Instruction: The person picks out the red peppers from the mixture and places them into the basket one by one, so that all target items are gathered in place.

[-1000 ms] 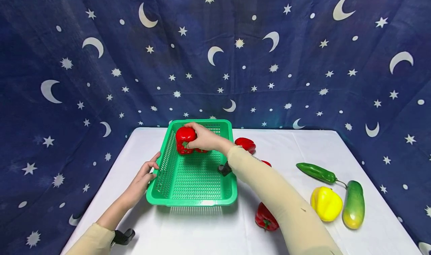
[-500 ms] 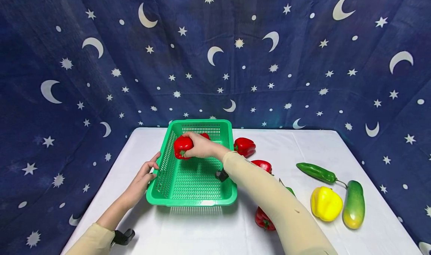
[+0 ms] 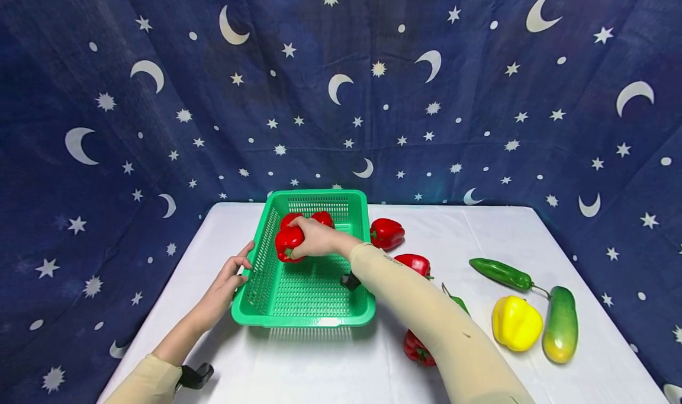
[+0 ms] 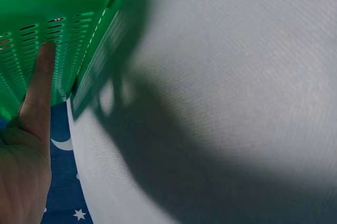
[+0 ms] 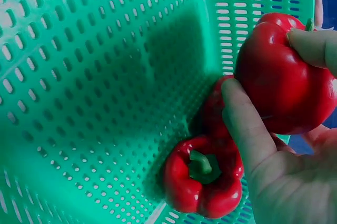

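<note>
A green perforated plastic basket (image 3: 303, 321) stands on the white-covered table. Inside it my right hand (image 3: 318, 238) grips a red bell pepper (image 3: 288, 244), thumb near its stem and fingers around its far side. In the right wrist view this bell pepper (image 5: 287, 77) is raised above two other red ones: one (image 5: 204, 179) with its stem facing the camera, and one (image 5: 213, 105) partly hidden behind my index finger. My left hand (image 3: 219, 291) touches the basket's left side, and in the left wrist view an extended finger (image 4: 41, 87) presses its outer wall.
Right of the basket lie red bell peppers (image 3: 387, 233), one partly behind my right sleeve (image 3: 426, 315). A green vegetable (image 3: 457, 301) is mostly covered by that sleeve. Farther right are a green chili pepper (image 3: 501, 273), a yellow bell pepper (image 3: 517, 324) and a green-yellow cucumber-shaped vegetable (image 3: 560, 324).
My right hand has moved the held red bell pepper lower and nearer the camera within the basket, uncovering the two peppers behind it. My left hand has stayed in place.
</note>
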{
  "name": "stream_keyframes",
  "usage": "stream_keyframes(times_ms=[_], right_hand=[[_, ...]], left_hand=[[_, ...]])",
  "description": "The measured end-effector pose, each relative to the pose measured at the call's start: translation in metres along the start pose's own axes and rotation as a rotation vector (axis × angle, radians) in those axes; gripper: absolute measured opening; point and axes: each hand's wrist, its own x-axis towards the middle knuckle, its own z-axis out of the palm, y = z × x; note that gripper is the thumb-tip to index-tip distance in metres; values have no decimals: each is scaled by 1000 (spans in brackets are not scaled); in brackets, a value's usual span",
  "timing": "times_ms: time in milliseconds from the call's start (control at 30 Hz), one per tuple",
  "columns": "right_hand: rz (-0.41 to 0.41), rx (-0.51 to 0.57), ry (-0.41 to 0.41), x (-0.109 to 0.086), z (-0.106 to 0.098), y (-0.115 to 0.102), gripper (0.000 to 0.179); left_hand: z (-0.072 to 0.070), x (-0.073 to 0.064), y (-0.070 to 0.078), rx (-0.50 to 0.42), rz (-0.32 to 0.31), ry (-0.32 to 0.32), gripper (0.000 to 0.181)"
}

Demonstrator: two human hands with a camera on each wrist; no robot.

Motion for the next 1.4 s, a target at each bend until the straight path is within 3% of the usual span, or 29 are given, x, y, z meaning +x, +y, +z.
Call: stream_keyframes(times_ms=[600, 1000, 1400], right_hand=[[6, -64, -113, 0, 16, 2, 70], [28, -189, -114, 1, 22, 3, 77], [67, -174, -148, 1, 23, 6, 83]], left_hand=[[0, 0, 1, 1, -2, -3, 20], [0, 2, -3, -5, 29, -2, 20], [0, 2, -2, 0, 22, 3, 20]])
